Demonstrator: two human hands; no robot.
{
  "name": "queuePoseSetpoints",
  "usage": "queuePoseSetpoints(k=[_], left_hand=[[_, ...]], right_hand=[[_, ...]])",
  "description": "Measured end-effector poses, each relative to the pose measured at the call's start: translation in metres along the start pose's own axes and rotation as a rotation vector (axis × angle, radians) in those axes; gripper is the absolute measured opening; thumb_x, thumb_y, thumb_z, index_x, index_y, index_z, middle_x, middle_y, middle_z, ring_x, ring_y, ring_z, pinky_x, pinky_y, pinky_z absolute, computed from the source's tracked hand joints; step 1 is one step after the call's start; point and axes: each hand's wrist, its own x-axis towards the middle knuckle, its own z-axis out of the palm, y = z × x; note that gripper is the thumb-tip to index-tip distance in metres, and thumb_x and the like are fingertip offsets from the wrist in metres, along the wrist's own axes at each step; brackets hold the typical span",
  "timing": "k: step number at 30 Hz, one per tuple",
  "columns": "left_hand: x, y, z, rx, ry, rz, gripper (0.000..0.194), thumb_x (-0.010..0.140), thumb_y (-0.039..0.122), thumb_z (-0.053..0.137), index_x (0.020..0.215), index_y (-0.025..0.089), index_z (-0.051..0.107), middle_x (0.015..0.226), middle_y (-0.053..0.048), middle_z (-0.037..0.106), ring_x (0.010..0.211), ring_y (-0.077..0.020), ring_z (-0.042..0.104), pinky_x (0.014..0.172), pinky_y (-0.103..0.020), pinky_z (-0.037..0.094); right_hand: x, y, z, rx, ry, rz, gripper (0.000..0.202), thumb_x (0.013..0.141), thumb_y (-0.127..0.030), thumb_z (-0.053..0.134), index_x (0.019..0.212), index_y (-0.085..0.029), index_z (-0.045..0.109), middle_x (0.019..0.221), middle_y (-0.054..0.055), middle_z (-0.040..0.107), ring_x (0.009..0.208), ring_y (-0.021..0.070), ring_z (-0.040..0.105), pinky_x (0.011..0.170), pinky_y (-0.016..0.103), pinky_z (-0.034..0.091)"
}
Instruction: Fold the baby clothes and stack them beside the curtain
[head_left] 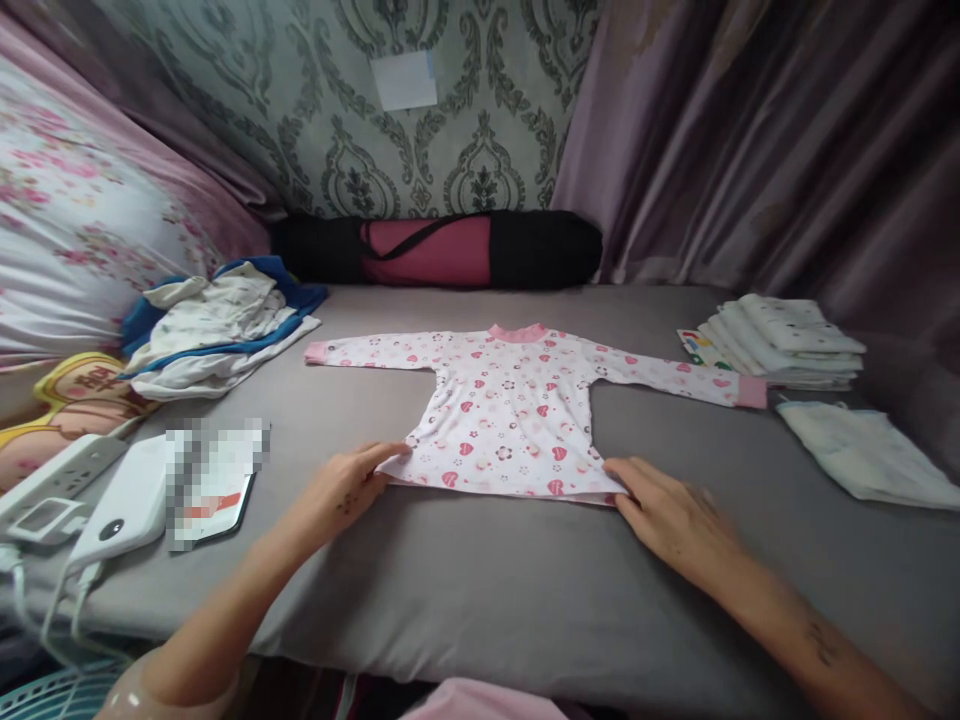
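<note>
The left fingers (380,455) and right fingers (626,472) are pinched on the hem corners of the patterned shirt (514,410), spread flat beyond them; I see grey sheet (465,585) from them to its near edge.

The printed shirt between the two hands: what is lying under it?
The printed shirt is spread on a grey sheet, which shows around it. Nothing else is seen sticking out from under it, but what its fabric covers cannot be seen.
</note>
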Motion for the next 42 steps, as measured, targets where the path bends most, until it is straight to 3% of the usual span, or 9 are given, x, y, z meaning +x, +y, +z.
queuePoseSetpoints(k=[9,14,18,21,23,26,31,38,42], left_hand=[[0.002,-0.015,0.000,0.038,-0.081,0.081,0.040,0.092,0.037,0.038,0.119,0.025,0.065,0.098,-0.008,0.063,0.074,-0.0178,0.061,0.070,-0.025,0.045],[0.003,-0.019,-0.005,0.052,-0.131,0.100,0.038,0.092,0.034,0.038,0.114,0.024,0.066,0.097,-0.008,0.062,0.071,-0.0166,0.060,0.067,-0.025,0.045],[0.004,-0.013,-0.016,0.090,-0.158,0.210,0.034,0.087,0.026,0.044,0.116,0.026,0.063,0.101,-0.006,0.060,0.075,-0.0153,0.059,0.068,-0.024,0.046],[0.016,0.014,-0.017,0.083,-0.118,0.356,0.031,0.089,0.025,0.047,0.117,0.026,0.060,0.106,-0.007,0.058,0.090,-0.0176,0.058,0.079,-0.027,0.047],[0.031,0.046,-0.007,0.070,-0.094,0.460,0.027,0.093,0.025,0.045,0.114,0.024,0.060,0.107,-0.008,0.059,0.098,-0.0194,0.057,0.085,-0.030,0.046],[0.055,0.102,0.026,0.047,-0.162,0.643,0.024,0.096,0.020,0.040,0.106,0.020,0.061,0.099,-0.008,0.062,0.093,-0.0174,0.058,0.082,-0.028,0.046],[0.077,0.173,0.088,0.268,-0.233,0.764,0.017,0.094,0.027,0.049,0.100,0.016,0.061,0.102,-0.009,0.061,0.095,-0.0215,0.058,0.083,-0.032,0.049],[0.083,0.193,0.111,0.385,-0.228,0.670,0.025,0.096,0.029,0.043,0.100,0.011,0.060,0.100,-0.011,0.063,0.093,-0.0232,0.060,0.080,-0.034,0.051],[0.087,0.193,0.117,0.407,-0.242,0.674,0.030,0.098,0.023,0.033,0.095,0.011,0.061,0.095,-0.011,0.064,0.089,-0.0233,0.061,0.077,-0.035,0.052]], right_hand=[[0.007,-0.009,-0.007,0.012,-0.029,-0.310,0.033,0.085,-0.001,0.039,0.097,-0.022,0.062,0.105,0.008,0.062,0.088,0.0211,0.056,0.078,0.034,0.047],[0.004,-0.010,-0.015,0.087,-0.077,-0.294,0.029,0.088,-0.005,0.040,0.092,-0.023,0.063,0.094,0.006,0.063,0.086,0.0207,0.056,0.077,0.033,0.046],[0.008,-0.005,-0.026,0.289,-0.184,-0.189,0.022,0.093,-0.020,0.043,0.085,-0.023,0.064,0.086,0.003,0.064,0.079,0.0180,0.058,0.072,0.029,0.044],[0.031,0.012,-0.024,0.516,-0.241,-0.020,0.027,0.093,-0.035,0.045,0.082,-0.023,0.067,0.077,0.000,0.066,0.068,0.0153,0.058,0.063,0.025,0.042],[0.058,0.029,-0.015,0.596,-0.151,0.121,0.034,0.090,-0.040,0.045,0.078,-0.020,0.069,0.072,0.000,0.065,0.065,0.0150,0.057,0.058,0.024,0.040],[0.105,0.053,0.007,0.589,-0.013,0.380,0.036,0.086,-0.039,0.045,0.074,-0.015,0.069,0.060,0.001,0.062,0.052,0.0128,0.052,0.050,0.023,0.035],[0.160,0.062,0.030,0.480,-0.055,0.674,0.038,0.083,-0.043,0.054,0.063,-0.013,0.067,0.044,0.002,0.054,0.043,0.0121,0.050,0.045,0.021,0.033],[0.169,0.059,0.036,0.420,-0.066,0.654,0.024,0.076,-0.035,0.061,0.068,-0.015,0.072,0.051,0.004,0.062,0.055,0.0159,0.061,0.051,0.022,0.038],[0.165,0.057,0.032,0.295,-0.004,0.593,0.024,0.080,-0.034,0.058,0.077,-0.018,0.075,0.073,0.008,0.071,0.075,0.0207,0.067,0.061,0.024,0.042]])
